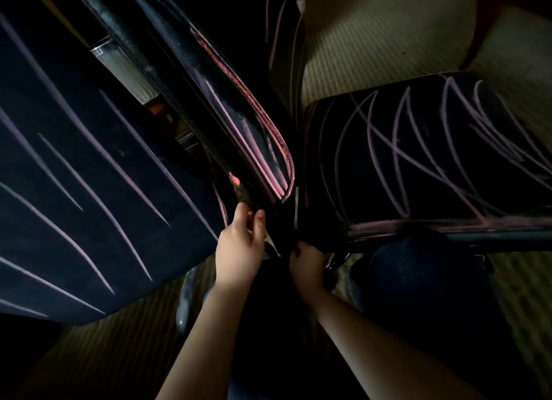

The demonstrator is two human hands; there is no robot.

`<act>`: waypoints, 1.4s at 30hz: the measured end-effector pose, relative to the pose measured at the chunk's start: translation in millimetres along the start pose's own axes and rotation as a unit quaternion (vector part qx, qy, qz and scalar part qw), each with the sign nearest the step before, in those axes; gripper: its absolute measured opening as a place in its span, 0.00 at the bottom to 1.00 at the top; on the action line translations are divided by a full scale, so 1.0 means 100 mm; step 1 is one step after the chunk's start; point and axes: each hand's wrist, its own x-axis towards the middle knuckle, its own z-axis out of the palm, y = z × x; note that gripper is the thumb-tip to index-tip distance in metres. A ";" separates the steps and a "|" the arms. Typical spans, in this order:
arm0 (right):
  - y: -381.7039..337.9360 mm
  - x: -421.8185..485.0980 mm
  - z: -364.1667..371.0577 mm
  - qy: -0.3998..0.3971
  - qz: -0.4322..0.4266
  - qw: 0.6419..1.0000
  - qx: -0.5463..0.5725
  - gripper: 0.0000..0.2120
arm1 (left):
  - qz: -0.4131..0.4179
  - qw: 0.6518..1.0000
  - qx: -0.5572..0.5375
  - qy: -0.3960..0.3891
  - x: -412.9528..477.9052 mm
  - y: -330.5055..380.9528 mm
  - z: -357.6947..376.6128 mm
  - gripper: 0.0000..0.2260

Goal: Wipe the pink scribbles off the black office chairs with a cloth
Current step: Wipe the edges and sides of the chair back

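Note:
The scene is very dim. A black armrest [239, 124] streaked with pink scribbles runs down the middle. Left of it is a dark chair seat [89, 175] with long pink lines. Another black seat [418, 160] on the right is covered in crossing pink scribbles. Just below the armrest's lower end, my left hand [240, 244] reaches forward with its fingers fairly straight, the tips touching the dark support there. My right hand [306, 265] is curled, gripping a dark cloth [280, 238] that hangs between my hands. The cloth is hard to make out.
Ribbed beige carpet [373, 41] lies behind and under the chairs. A third scribbled black surface [283, 41] stands at the top middle. A metal chair part [125, 68] shows beside the armrest. My dark-trousered knee [418, 280] is at the lower right.

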 end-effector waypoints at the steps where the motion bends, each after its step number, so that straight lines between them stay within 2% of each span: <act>1: 0.03 0.01 0.02 -0.006 0.019 1.000 -0.011 0.12 | 0.001 1.000 0.000 -0.002 0.00 0.00 -0.01 0.09; 4: 0.04 0.05 0.03 -0.024 0.041 0.999 -0.009 0.10 | 0.009 1.000 0.003 0.000 0.00 0.01 -0.02 0.09; 7: -0.01 0.04 -0.06 -0.061 0.023 0.997 -0.039 0.10 | 0.016 1.000 0.005 0.003 -0.01 0.02 -0.02 0.08; 10: -0.08 -0.03 -0.19 -0.005 -0.039 0.999 -0.005 0.08 | 0.013 1.000 -0.001 0.002 -0.02 0.02 -0.02 0.08; 13: -0.15 -0.09 -0.29 0.072 -0.102 0.991 0.045 0.10 | 0.013 1.000 -0.001 -0.003 -0.02 0.01 -0.02 0.08; 14: -0.16 -0.08 -0.32 0.071 -0.105 0.991 0.052 0.11 | 0.016 1.000 0.001 -0.003 -0.03 0.01 -0.02 0.08; 17: -0.14 -0.03 -0.35 0.007 -0.043 0.997 0.057 0.13 | 0.020 1.000 -0.001 -0.003 -0.03 0.00 -0.03 0.08; 19: -0.17 -0.03 -0.37 -0.004 -0.048 0.998 0.033 0.12 | 0.018 1.000 -0.007 -0.003 -0.03 0.01 -0.03 0.07; 21: -0.26 -0.05 -0.43 0.056 -0.115 0.992 0.023 0.10 | 0.017 1.000 -0.009 -0.003 -0.02 0.01 -0.03 0.07; 23: -0.34 -0.05 -0.47 0.143 -0.203 0.966 0.071 0.10 | 0.020 1.000 -0.007 0.000 -0.02 0.02 -0.03 0.07; 25: -0.40 -0.01 -0.50 0.156 -0.238 0.950 0.127 0.10 | 0.022 1.000 -0.006 0.002 -0.02 0.03 -0.02 0.07; 27: -0.37 0.02 -0.47 0.137 -0.221 0.955 0.143 0.12 | 0.019 1.000 -0.007 0.000 -0.02 0.03 -0.03 0.07; 32: -0.26 -0.01 -0.39 0.115 -0.160 0.975 0.101 0.11 | 0.010 1.000 0.000 0.000 -0.03 0.04 -0.04 0.08; 38: -0.44 0.03 -0.56 0.143 -0.219 0.957 0.129 0.11 | 0.016 1.000 0.004 0.004 -0.03 0.07 -0.06 0.08; 42: -0.33 -0.02 -0.52 0.114 -0.182 0.971 0.102 0.11 | 0.005 1.000 0.001 -0.002 -0.03 0.04 -0.06 0.09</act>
